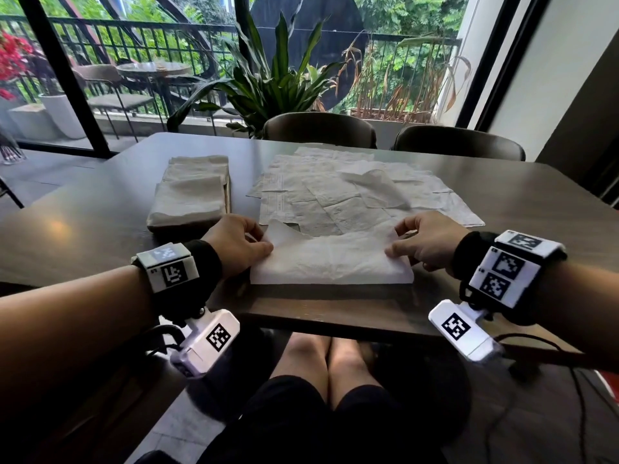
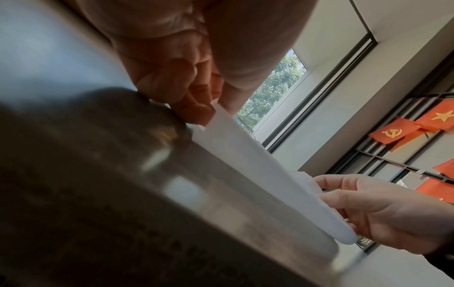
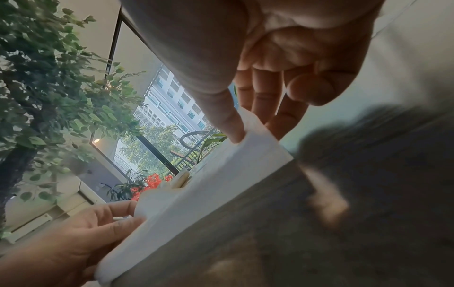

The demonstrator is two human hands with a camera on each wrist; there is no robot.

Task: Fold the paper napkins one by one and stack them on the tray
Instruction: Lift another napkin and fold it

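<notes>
Fingers [image 1: 258, 244] of two hands pinch one napkin [image 1: 330, 261].

**A:** What is on the person's arms?

**B:** Each bare arm has a black band [image 1: 204, 259] round the wrist. On top of each band sits a white box [image 1: 169, 267] with black square patterns, like little mazes. The box at the right of the frame [image 1: 512, 267] has more of them.

**A:** And under the wrists?

**B:** A small white camera block [image 1: 207, 343] hangs there, with one black square pattern on it. The other one [image 1: 464, 331] is at the lower right. Thin black cables [image 1: 536, 343] run from them.

**A:** What clothes do you see?

**B:** Black shorts [image 1: 301, 413] at the bottom middle. The knees are bare.
</notes>
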